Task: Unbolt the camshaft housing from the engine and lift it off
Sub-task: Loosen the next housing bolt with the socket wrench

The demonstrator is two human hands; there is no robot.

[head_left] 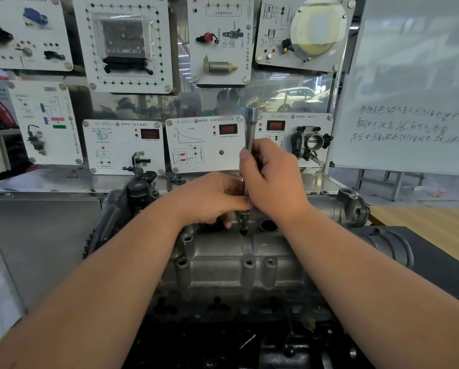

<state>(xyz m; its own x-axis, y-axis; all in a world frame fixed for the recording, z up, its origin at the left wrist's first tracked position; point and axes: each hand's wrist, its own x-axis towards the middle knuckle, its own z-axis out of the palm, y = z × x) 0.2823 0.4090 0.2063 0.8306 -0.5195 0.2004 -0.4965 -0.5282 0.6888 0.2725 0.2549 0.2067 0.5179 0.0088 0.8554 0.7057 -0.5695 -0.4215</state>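
The camshaft housing (223, 262) is still sat on top of the engine (223, 328). The low end of the long wrench (249, 134) is pinched by the left hand (209, 201), near the far edge. Higher up, its bar is gripped by the right hand (273, 179). It should be kept straight while turned.
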